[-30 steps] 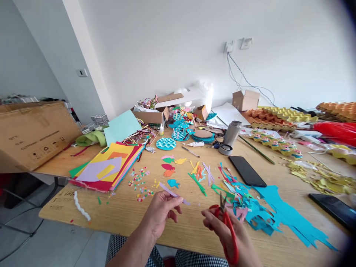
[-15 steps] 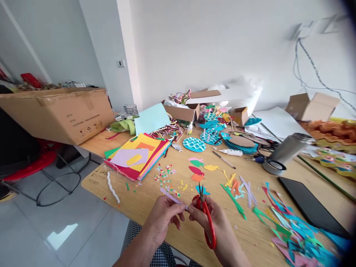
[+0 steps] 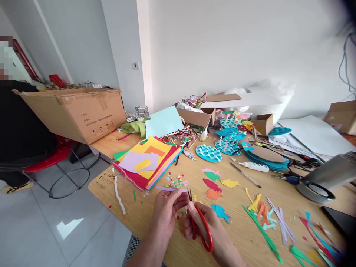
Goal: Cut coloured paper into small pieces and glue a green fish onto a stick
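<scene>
Between the thumb and fingers of my left hand [image 3: 167, 209] is a thin lilac paper strip [image 3: 164, 188], held level above the table. My right hand [image 3: 207, 226] grips red-handled scissors [image 3: 207, 237]. Their blades point up and away, close beside the strip's right end; whether they touch it I cannot tell. Small round paper bits [image 3: 178, 180] in several colours lie just beyond my hands. To the right of them are paper fish: a blue fish [image 3: 221, 212], an orange fish [image 3: 213, 194] and a yellow fish [image 3: 230, 183], among others.
A stack of coloured paper [image 3: 164, 163] lies at left. Cut green strips [image 3: 263, 233], lilac strips [image 3: 282, 220] and a phone [image 3: 339, 220] are at right. Behind stand a glue bottle [image 3: 254, 167] and a steel flask [image 3: 330, 172]. A person in black [image 3: 22, 126] sits far left.
My view has turned left, so the table's things appear shifted right. The scissors have swung from lying against my right hand to standing with blades beside the strip's right end.
</scene>
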The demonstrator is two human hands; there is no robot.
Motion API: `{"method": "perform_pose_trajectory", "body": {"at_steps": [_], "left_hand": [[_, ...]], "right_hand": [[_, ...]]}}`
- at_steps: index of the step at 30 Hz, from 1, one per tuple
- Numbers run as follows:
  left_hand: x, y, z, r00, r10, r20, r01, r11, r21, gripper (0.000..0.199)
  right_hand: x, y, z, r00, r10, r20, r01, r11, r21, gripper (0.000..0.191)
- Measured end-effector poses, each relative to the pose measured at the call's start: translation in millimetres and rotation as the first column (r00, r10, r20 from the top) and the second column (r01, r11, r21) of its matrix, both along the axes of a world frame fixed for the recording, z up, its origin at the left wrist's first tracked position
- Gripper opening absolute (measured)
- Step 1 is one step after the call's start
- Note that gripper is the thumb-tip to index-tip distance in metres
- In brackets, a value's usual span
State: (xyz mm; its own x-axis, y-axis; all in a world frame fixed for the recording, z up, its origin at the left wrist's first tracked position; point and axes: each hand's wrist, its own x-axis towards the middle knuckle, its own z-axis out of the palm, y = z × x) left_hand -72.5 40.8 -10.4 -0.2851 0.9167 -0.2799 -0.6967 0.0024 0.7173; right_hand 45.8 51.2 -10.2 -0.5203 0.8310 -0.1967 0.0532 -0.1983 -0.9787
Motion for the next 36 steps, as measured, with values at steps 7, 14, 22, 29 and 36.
{"method": "perform_pose_trajectory", "body": {"at_steps": [7,14,22,29,36], "left_hand": [[9.3,10.2,-11.5,0.998,-0.035,-0.047,0.032,0.998,-0.045,0.025],[11.0,8.5,-6.0,0.991,-0.084,-0.105,0.079,0.995,-0.056,0.025],[13.3,6.2,-2.5,0.99,-0.085,-0.111,0.083,0.996,-0.023,0.019],[13.9,6.1,-0.8,0.99,-0.067,-0.126,0.064,0.998,-0.027,0.018],[13.8,5.5,-5.0,0.984,-0.062,-0.167,0.06,0.998,-0.014,0.02]], "right_hand": [[14.9,4.7,-7.2,0.999,0.006,0.043,0.0,0.991,-0.134,0.056],[17.4,8.9,-0.6,0.992,0.049,0.115,-0.035,0.992,-0.125,0.064],[16.4,9.4,-1.8,0.992,0.065,0.104,-0.052,0.991,-0.124,0.062],[17.3,8.9,-1.5,0.992,0.055,0.111,-0.039,0.989,-0.143,0.064],[17.3,10.3,-4.4,0.993,0.064,0.095,-0.051,0.989,-0.14,0.062]]}}
